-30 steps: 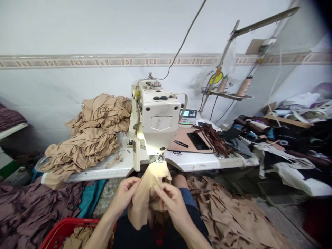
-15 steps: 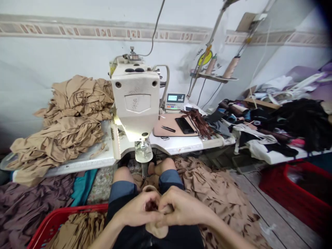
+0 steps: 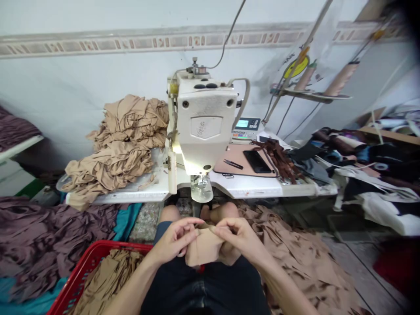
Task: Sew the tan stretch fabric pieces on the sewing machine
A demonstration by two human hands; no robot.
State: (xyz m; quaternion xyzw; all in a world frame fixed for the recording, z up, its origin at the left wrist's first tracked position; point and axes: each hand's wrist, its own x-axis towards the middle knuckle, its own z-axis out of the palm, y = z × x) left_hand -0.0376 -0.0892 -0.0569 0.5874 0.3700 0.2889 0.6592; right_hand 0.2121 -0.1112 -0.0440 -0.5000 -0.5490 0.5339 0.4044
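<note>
A piece of tan stretch fabric [image 3: 203, 247] is held over my lap, gathered at its top edge. My left hand [image 3: 175, 240] pinches its left side between thumb and fingers. My right hand [image 3: 238, 238] pinches the upper right edge, and the fabric spans the gap between my hands. Part of the cloth is hidden behind my fingers. Straight ahead, beyond my knees, stands the cream industrial sewing machine head [image 3: 203, 122], with its presser foot [image 3: 201, 188] above the white table [image 3: 249, 188]. Neither hand touches the machine.
A heap of tan fabric [image 3: 124, 148] lies on the table left of the machine. To the right are a black phone [image 3: 257, 162], small snips [image 3: 233, 164] and brown strips [image 3: 277, 159]. A red basket [image 3: 98, 256] holding tan cloth sits at lower left; more tan fabric [image 3: 295, 249] covers the floor.
My hands have drawn apart, and the fabric now stretches between them. Over the last second it came down from in front of the machine to my lap. The view has swung slightly.
</note>
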